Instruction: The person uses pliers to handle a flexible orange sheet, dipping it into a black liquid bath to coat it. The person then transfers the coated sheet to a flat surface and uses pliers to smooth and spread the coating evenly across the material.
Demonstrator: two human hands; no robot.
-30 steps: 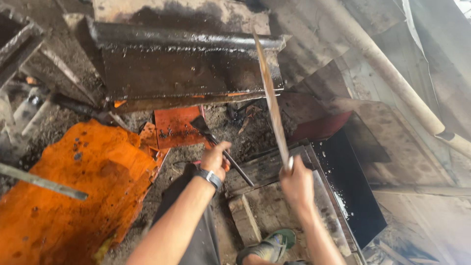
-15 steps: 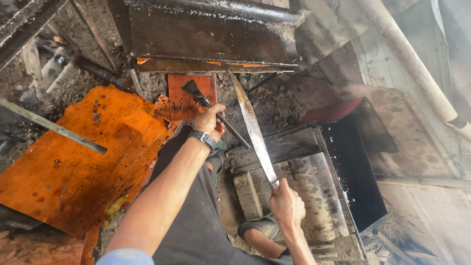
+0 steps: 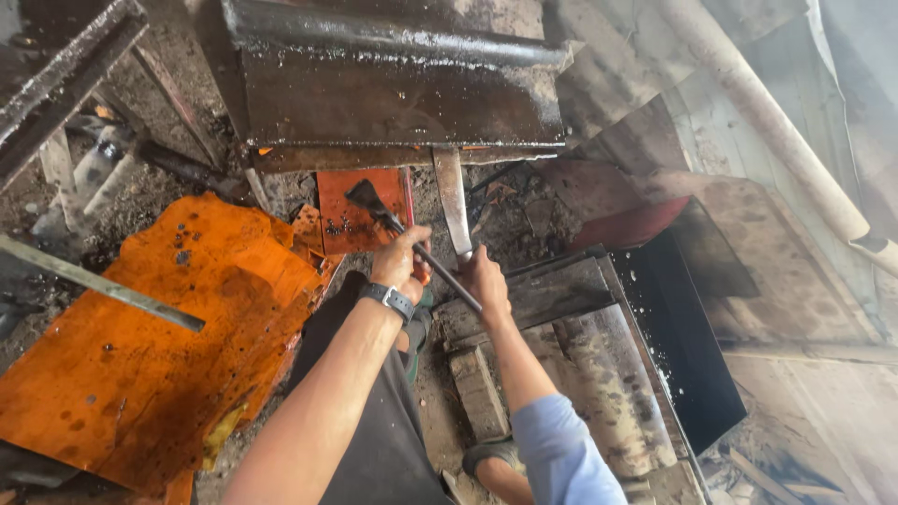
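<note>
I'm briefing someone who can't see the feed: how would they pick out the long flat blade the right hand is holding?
Find the big dark metal trough lying across the top. Directly under its lower edge, a flat grey metal strip runs down to the right hand, which grips its lower end. Unlike the thin dark rod with a wedge-shaped head in the left hand, it is broad, pale and straight-sided.

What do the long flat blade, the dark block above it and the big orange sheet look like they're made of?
Blade: bare grey metal, dull sheen, probably steel. Block: dark, wet-looking, likely blackened iron. Orange sheet: thin, dented and spotted, perhaps rusted or painted metal; hard to tell.
</note>
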